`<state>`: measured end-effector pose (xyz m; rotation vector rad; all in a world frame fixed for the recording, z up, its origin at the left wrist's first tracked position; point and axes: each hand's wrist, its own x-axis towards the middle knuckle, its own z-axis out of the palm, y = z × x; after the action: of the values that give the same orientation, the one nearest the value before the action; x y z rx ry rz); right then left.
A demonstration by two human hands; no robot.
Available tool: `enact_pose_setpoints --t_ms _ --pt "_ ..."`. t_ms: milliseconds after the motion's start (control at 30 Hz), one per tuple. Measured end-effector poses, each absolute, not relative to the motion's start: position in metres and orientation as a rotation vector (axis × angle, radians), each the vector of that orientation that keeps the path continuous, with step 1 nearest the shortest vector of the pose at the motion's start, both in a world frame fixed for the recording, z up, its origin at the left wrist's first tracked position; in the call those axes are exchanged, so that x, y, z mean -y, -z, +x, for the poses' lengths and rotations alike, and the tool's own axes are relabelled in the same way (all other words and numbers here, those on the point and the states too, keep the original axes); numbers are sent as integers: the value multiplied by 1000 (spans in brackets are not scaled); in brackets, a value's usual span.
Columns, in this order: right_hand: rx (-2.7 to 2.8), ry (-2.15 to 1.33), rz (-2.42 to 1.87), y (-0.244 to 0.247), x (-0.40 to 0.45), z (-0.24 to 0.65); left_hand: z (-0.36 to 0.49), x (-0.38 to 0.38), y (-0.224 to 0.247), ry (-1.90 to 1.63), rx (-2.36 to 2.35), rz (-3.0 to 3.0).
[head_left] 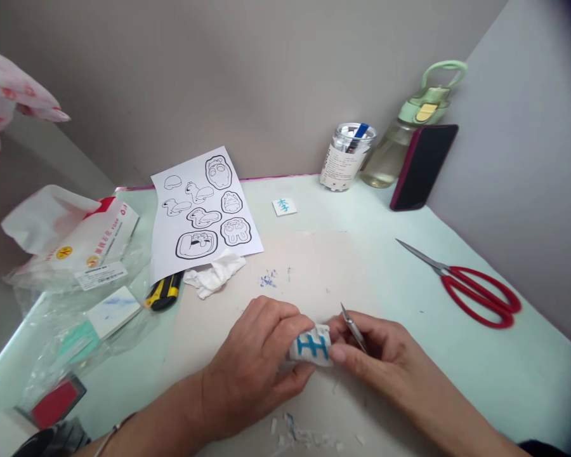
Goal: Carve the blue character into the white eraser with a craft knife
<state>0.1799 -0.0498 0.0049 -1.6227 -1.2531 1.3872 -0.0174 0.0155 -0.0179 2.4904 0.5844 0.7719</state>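
One white block (313,346) is being held, lower centre of the frame.
The left hand (257,355) is gripping it, fingers curled; the right hand (385,355) is pinching a pointed metal tool (354,328).

Two hands (264,352) (385,352), one bottle (391,147), one phone (423,168)
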Motion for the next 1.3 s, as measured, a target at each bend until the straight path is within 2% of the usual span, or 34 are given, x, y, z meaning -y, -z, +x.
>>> enact_pose_setpoints --t_ms 867,1133,1300 --pt "1340 -1460 -1629 -2 53 184 -18 -18 21 -688 -564 2450" --pt "1186 -1594 -1608 -2 50 184 -18 -19 17 -650 -503 2459" --pt "1119 -1617 -1587 0 51 187 -21 -21 14 -649 -593 2260"
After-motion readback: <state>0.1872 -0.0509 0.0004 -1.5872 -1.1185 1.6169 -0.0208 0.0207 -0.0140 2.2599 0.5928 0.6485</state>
